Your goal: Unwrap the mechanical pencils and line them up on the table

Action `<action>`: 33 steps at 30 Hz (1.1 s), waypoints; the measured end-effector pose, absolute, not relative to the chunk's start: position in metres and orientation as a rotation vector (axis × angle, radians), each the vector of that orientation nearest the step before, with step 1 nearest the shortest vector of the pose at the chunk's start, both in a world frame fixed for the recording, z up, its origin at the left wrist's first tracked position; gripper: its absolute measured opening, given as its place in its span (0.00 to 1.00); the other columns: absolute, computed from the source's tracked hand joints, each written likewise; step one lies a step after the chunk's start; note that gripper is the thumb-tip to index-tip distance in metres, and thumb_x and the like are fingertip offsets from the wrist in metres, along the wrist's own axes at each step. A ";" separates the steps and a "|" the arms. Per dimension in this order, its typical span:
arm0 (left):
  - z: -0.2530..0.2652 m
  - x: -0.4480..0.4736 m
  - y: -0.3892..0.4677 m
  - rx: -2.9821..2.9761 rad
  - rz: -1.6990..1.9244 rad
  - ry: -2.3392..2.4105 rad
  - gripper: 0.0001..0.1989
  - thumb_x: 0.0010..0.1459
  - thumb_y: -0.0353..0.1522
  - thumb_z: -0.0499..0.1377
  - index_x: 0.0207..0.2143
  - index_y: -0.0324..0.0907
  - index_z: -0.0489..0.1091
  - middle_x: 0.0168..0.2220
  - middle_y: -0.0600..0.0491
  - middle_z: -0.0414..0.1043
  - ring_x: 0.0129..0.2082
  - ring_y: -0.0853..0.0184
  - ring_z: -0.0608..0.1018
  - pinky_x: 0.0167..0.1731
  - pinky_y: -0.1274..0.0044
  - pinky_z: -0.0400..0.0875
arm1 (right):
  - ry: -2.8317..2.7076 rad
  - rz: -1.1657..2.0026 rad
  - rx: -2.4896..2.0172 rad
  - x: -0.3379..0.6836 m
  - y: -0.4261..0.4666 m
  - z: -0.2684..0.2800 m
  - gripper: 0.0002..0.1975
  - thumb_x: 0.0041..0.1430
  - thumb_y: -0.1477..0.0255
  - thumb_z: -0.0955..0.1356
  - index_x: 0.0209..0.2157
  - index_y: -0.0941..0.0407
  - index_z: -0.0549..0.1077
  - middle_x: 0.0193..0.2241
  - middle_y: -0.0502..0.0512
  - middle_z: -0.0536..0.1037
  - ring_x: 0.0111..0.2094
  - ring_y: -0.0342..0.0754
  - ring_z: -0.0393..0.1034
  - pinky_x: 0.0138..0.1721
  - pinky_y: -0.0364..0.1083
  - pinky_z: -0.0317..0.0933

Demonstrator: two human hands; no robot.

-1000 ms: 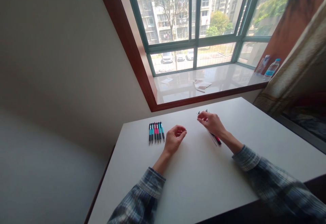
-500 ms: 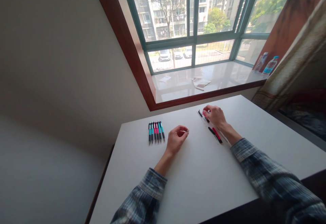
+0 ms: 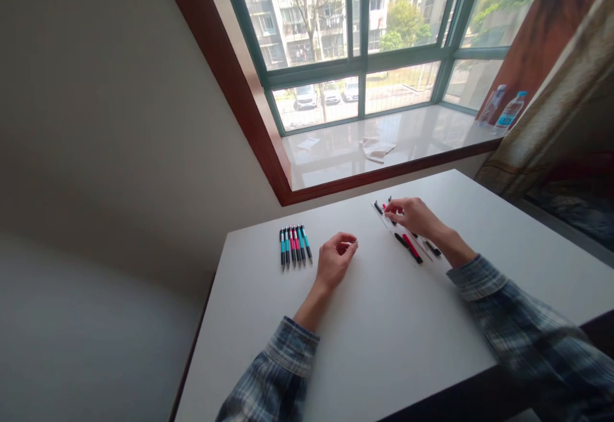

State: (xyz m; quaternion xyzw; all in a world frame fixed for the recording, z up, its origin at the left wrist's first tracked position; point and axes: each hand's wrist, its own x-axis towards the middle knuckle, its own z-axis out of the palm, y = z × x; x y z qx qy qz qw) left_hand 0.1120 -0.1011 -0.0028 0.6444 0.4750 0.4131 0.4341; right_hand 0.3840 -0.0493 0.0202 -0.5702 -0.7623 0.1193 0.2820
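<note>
My left hand [image 3: 334,261] rests at the middle of the table, thumb and forefinger pinched. A tiny shiny bit shows at its fingertips, too small to name. To its left lies a neat row of several pens [image 3: 294,246], with teal or red barrels and black grips. My right hand [image 3: 413,215] is over loose pen parts at the far side, fingers closed together; whatever is in them is hidden. Below that hand lie a black pen part [image 3: 401,243] and a red and black barrel [image 3: 411,248]. Thin refills [image 3: 378,215] and dark pieces [image 3: 432,249] lie around it.
The white table [image 3: 374,339] meets the wall below a window sill [image 3: 336,160]. On the sill are a crumpled cloth [image 3: 377,148] and plastic bottles [image 3: 511,112]. A curtain [image 3: 542,109] hangs at the right.
My right hand has shifted slightly right, uncovering dark pieces near its wrist. The left hand keeps its pinch almost in place. The view has tilted a little.
</note>
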 end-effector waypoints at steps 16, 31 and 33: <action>-0.014 0.119 -0.093 1.510 1.047 1.106 0.10 0.58 0.36 0.66 0.38 0.42 0.72 0.39 0.49 0.81 0.34 0.67 0.81 0.34 0.78 0.73 | -2.353 0.546 -1.613 0.399 -0.055 0.018 0.08 0.55 0.65 0.74 0.37 0.51 0.81 0.32 0.52 0.83 0.32 0.50 0.75 0.34 0.45 0.62; -0.015 0.118 -0.091 1.429 1.075 1.087 0.10 0.58 0.37 0.67 0.39 0.42 0.73 0.39 0.49 0.81 0.36 0.66 0.81 0.37 0.76 0.75 | -1.915 0.921 -1.266 0.380 -0.061 0.029 0.12 0.61 0.62 0.70 0.41 0.54 0.78 0.36 0.55 0.82 0.36 0.52 0.79 0.35 0.47 0.70; -0.015 0.117 -0.090 1.414 1.095 1.065 0.12 0.58 0.37 0.67 0.41 0.41 0.75 0.39 0.49 0.81 0.37 0.65 0.81 0.40 0.75 0.76 | -1.841 1.040 -1.166 0.364 -0.066 0.024 0.13 0.61 0.60 0.70 0.43 0.54 0.77 0.38 0.56 0.82 0.36 0.52 0.80 0.35 0.47 0.71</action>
